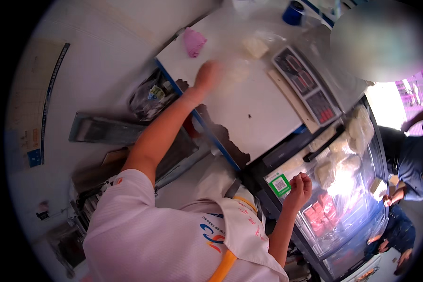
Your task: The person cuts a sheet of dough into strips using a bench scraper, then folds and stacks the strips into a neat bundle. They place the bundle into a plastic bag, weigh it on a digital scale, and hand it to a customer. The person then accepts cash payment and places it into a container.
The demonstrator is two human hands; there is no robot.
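Observation:
My left hand (207, 77) is blurred by motion above a white-topped counter (261, 105) with a blue edge. Beside its fingers is a pale, smeared shape, perhaps thin plastic; whether the hand holds it cannot be told. My right hand (299, 188) has its fingers curled to the thumb, with nothing visible in them. It hangs over the near edge of a display case (338, 225), overlapping a green-and-white card with a printed code (279, 184). A pale block in clear plastic (255, 48) lies farther back on the counter. Near the counter's left edge is a crumpled pink cloth (194, 41).
A digital scale (306, 84) stands along the counter's right side. The case holds bagged pale food (338, 165) and pink blocks (320, 213). Two people (409, 158) stand beyond it. A bag-lined bin (151, 97) sits left of the counter. A blue container (293, 13) is at the back.

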